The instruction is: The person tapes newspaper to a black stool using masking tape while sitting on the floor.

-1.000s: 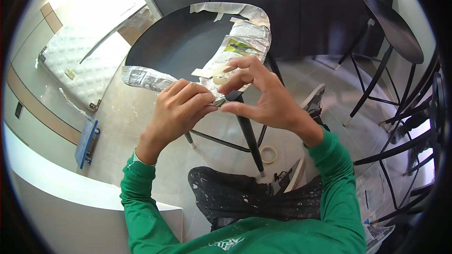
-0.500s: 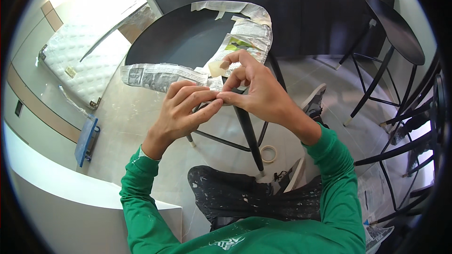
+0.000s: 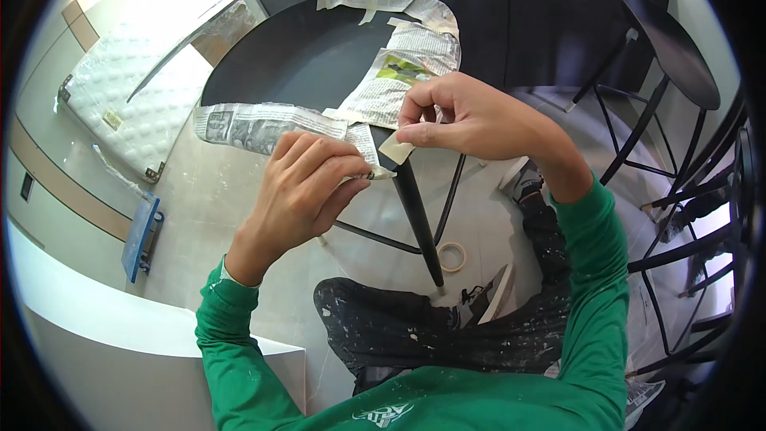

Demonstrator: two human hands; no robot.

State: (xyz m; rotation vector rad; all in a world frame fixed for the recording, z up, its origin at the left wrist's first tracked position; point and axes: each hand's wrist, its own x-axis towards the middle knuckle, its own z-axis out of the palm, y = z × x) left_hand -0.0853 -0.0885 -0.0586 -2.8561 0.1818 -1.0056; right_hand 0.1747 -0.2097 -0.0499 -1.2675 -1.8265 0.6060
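Note:
A black stool (image 3: 271,60) stands in front of me, with strips of newspaper (image 3: 247,124) along its near edge and round its right side. My left hand (image 3: 307,179) is closed at the near edge, its fingers and thumb pinching the end of the newspaper there. My right hand (image 3: 471,120) pinches a short piece of cream masking tape (image 3: 395,148) between thumb and fingers, at the corner above the stool's leg (image 3: 416,215). The tape's lower end lies close to the left fingertips; whether it touches the newspaper I cannot tell.
A roll of masking tape (image 3: 452,257) lies on the floor by the stool's leg. Other black stools (image 3: 670,48) stand at the right. At the left are a wrapped mattress (image 3: 132,104), a blue dolly (image 3: 142,239) and a white ledge (image 3: 159,335).
My right hand has drawn away to the right from the left fingertips, and the tape in it has come down to the corner. My left hand stays at the edge.

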